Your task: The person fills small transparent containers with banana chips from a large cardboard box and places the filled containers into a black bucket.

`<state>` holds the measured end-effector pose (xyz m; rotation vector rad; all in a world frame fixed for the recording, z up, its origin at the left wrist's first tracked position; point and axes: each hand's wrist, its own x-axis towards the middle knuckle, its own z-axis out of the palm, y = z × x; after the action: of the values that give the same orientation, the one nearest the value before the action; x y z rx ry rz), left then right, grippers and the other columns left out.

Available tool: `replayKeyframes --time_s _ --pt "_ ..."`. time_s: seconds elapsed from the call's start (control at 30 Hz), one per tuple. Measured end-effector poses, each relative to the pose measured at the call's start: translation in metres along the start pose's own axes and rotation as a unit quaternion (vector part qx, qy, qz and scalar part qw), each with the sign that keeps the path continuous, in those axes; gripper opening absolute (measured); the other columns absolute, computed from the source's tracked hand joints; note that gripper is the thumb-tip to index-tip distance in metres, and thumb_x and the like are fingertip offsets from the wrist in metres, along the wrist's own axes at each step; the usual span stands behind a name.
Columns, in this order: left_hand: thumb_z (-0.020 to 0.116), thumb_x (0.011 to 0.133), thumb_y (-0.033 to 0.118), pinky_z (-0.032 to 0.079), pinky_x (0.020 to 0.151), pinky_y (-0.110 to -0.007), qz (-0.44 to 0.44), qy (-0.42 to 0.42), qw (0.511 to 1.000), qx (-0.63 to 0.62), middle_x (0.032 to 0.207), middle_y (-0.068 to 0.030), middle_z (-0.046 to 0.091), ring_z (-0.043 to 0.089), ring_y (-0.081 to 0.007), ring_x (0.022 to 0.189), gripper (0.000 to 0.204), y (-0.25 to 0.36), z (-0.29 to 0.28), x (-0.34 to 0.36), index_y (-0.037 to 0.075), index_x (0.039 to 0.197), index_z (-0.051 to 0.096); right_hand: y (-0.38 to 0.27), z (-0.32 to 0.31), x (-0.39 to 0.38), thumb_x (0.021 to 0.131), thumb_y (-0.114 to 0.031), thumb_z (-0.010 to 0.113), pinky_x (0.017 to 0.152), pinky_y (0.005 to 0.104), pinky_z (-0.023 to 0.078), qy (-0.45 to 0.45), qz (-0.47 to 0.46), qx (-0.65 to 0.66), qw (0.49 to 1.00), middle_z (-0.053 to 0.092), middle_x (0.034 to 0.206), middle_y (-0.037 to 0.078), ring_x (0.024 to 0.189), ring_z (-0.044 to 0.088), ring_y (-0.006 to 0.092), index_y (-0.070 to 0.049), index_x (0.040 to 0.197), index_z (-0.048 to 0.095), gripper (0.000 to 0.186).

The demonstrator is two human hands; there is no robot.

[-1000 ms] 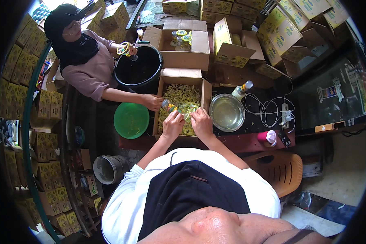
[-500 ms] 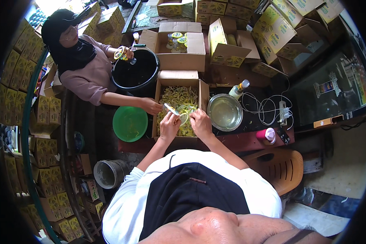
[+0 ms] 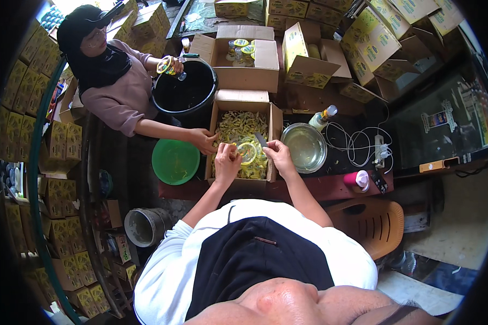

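My left hand [image 3: 227, 162] pinches a round, clear piece with a yellow rim [image 3: 248, 153], perhaps a cup's lid or mouth, above an open cardboard box [image 3: 275, 122]. Inside the box lies a heap of crumpled yellow-green pieces [image 3: 241, 125]. To its right, my right hand [image 3: 278, 156] has its fingers closed on a thin, dark, flat blade [image 3: 261, 140] that points up and left, apart from the rim. A co-worker's hand [image 3: 203, 141] rests by the box's left edge, and the co-worker's other hand [image 3: 171, 66] holds clear yellow-rimmed cups over a black bucket [image 3: 212, 97].
A green basin [image 3: 168, 169] sits left of the box. On the right stand a metal bowl of liquid [image 3: 310, 167], a bottle [image 3: 322, 117], a white cable with a power strip [image 3: 381, 151] and a pink-and-white container [image 3: 356, 181]. Behind is a carton of cups [image 3: 244, 79].
My right hand has moved right, away from my left, and the dark blade now shows in it. The co-worker's near hand has drawn back slightly from my left hand. The rim now faces up.
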<state>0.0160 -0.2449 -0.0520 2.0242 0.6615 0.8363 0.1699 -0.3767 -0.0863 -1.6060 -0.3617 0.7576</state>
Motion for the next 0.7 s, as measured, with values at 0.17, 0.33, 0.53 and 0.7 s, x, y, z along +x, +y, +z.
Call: replayKeyframes --time_s 0.17,0.33,0.53,0.7 --pt "0.065 0.073 -0.005 0.05 0.051 -0.029 -0.05 -0.038 0.997 -0.05 0.094 -0.0105 0.056 0.061 -0.0173 0.057 0.023 -0.006 0.002 0.001 0.0 0.094 0.056 -0.009 0.015 -0.015 0.085 -0.01 0.073 0.066 0.0208 0.044 -0.035 -0.04 0.071 0.996 0.061 0.084 -0.001 0.073 0.052 0.0046 0.002 0.103 0.062 0.024" --pt "0.066 0.076 -0.004 0.049 0.048 -0.024 -0.075 -0.068 0.994 -0.034 0.094 -0.0097 0.056 0.063 -0.0124 0.058 0.027 -0.006 0.006 0.005 -0.001 0.101 0.057 -0.016 0.019 -0.017 0.084 -0.009 0.073 0.062 0.0233 0.043 -0.026 -0.068 -0.037 0.997 0.061 0.076 -0.002 0.069 0.051 0.0045 0.0 0.097 0.066 0.017" --pt "0.069 0.08 0.001 0.052 0.053 -0.029 0.006 -0.051 0.998 0.019 0.091 -0.009 0.057 0.065 -0.0173 0.064 0.018 0.004 -0.001 0.011 0.005 0.097 0.069 -0.038 0.019 -0.018 0.081 -0.003 0.071 0.066 0.0294 0.049 0.024 -0.172 -0.153 0.973 0.063 0.085 0.006 0.072 0.061 0.0146 0.0 0.095 0.068 0.015" --pt "0.07 0.076 0.003 0.054 0.057 -0.033 0.099 -0.029 0.988 0.116 0.091 -0.0074 0.058 0.066 -0.0222 0.067 0.024 0.0 -0.001 0.013 0.01 0.099 0.07 -0.065 0.02 -0.035 0.079 -0.001 0.07 0.07 0.0366 0.052 0.047 -0.227 -0.26 0.938 0.059 0.085 0.01 0.08 0.064 0.0255 -0.003 0.092 0.069 0.013"
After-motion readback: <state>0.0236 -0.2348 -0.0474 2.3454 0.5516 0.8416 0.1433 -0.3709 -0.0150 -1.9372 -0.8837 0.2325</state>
